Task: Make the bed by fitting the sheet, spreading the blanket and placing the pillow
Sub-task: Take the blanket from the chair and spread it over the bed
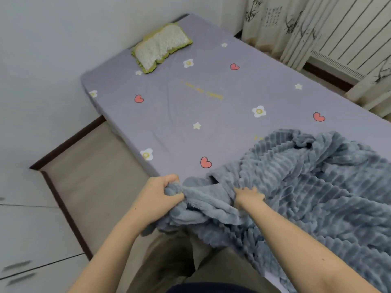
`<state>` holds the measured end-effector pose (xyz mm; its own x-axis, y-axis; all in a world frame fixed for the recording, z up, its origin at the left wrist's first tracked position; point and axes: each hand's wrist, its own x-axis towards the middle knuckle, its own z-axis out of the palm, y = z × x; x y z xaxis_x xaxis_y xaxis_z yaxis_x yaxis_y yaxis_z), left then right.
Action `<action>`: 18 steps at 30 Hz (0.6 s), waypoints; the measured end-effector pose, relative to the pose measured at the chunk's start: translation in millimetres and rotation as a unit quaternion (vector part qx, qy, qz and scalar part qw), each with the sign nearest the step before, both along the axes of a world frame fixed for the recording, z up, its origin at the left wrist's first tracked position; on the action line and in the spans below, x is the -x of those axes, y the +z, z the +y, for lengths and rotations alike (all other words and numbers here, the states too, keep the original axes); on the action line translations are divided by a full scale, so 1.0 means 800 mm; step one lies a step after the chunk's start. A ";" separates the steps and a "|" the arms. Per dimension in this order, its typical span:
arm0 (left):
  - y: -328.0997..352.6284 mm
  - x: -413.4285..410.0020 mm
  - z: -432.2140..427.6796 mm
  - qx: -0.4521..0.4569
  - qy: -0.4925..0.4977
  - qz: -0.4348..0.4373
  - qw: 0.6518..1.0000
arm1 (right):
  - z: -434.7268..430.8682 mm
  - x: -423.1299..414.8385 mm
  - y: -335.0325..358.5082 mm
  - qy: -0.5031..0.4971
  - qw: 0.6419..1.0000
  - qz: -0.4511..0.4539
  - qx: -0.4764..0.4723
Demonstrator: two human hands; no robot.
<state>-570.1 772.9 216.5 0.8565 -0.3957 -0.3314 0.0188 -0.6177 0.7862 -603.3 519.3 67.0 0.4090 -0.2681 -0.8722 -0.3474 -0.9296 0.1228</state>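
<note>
white walls and a pale floor frame the room, with a patterned curtain hanging along the far side of the bed. from my remote seat the biggest thing is the lilac sheet, printed with hearts and flowers, lying smooth and drawn over the visible near-left corner of the mattress, so i judge the fitting step done. next in size is the grey ribbed blanket, bunched in a heap on the near right part of the bed, with one edge gathered toward me at the foot. the green-frilled pillow sits at the far end near the wall, well apart from the blanket. my left hand is clenched on a wad of the blanket's edge, just off the bed's near corner. my right hand is sunk into the plush just beside it, fingers curled into the fabric; it looks like a grasp, though the fingertips are hidden in the pile. what the coming move turns on, as i read it: the bed's long axis runs away from me toward the pillow, the bulk of the blanket lies right and ahead of both hands, and the right hand is nearer that bulk. spreading should mean parting the hands along the edge and throwing the cloth forward up the bed.
</note>
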 end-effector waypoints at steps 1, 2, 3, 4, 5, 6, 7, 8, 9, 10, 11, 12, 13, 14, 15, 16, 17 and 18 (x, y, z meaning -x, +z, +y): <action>0.002 -0.001 0.006 -0.018 0.002 -0.011 1.000 | 0.007 -0.004 -0.003 0.026 0.999 -0.022 0.027; 0.004 -0.003 0.013 -0.027 0.009 -0.013 1.000 | 0.014 -0.009 -0.006 0.052 0.996 -0.052 0.056; 0.005 -0.006 0.021 -0.027 0.015 -0.010 0.999 | 0.021 -0.012 -0.010 0.064 0.991 -0.084 0.078; 0.006 -0.011 0.030 -0.027 0.017 -0.001 0.999 | 0.026 -0.016 -0.013 0.066 0.988 -0.113 0.088; 0.006 -0.017 0.040 -0.029 0.016 0.004 0.999 | 0.029 -0.021 -0.015 0.056 0.985 -0.131 0.094; 0.006 -0.023 0.050 -0.032 0.019 0.008 0.999 | 0.030 -0.027 -0.014 0.025 0.985 -0.138 0.097; 0.005 -0.030 0.061 -0.030 0.025 0.009 0.999 | 0.032 -0.037 -0.008 -0.018 0.987 -0.135 0.089; 0.005 -0.039 0.072 -0.026 0.036 0.011 0.999 | 0.034 -0.049 0.001 -0.067 0.987 -0.130 0.065; 0.004 -0.050 0.086 -0.018 0.049 0.007 0.999 | 0.036 -0.065 0.016 -0.116 0.986 -0.122 0.016; 0.003 -0.063 0.101 -0.010 0.068 -0.003 0.998 | 0.038 -0.085 0.034 -0.177 0.976 -0.113 -0.057; 0.001 -0.079 0.119 -0.006 0.091 -0.017 0.996 | 0.040 -0.107 0.057 -0.256 0.949 -0.130 -0.132; 0.001 -0.096 0.139 -0.008 0.113 -0.029 0.993 | 0.042 -0.130 0.079 -0.388 0.879 -0.169 -0.219; 0.001 -0.112 0.159 -0.010 0.130 -0.040 0.991 | 0.043 -0.150 0.103 -0.513 0.772 -0.234 -0.294; 0.002 -0.128 0.178 -0.013 0.138 -0.046 0.989 | 0.040 -0.167 0.131 -0.592 0.664 -0.310 -0.334; 0.003 -0.144 0.197 -0.015 0.135 -0.051 0.989 | 0.038 -0.180 0.158 -0.633 0.562 -0.387 -0.365; 0.002 -0.154 0.210 -0.019 0.124 -0.056 0.990 | 0.038 -0.186 0.184 -0.645 0.466 -0.451 -0.405; 0.000 -0.163 0.218 -0.022 0.110 -0.062 0.992 | 0.038 -0.185 0.207 -0.637 0.384 -0.496 -0.447; -0.002 -0.172 0.224 -0.023 0.090 -0.069 0.993 | 0.044 -0.178 0.224 -0.632 0.306 -0.519 -0.488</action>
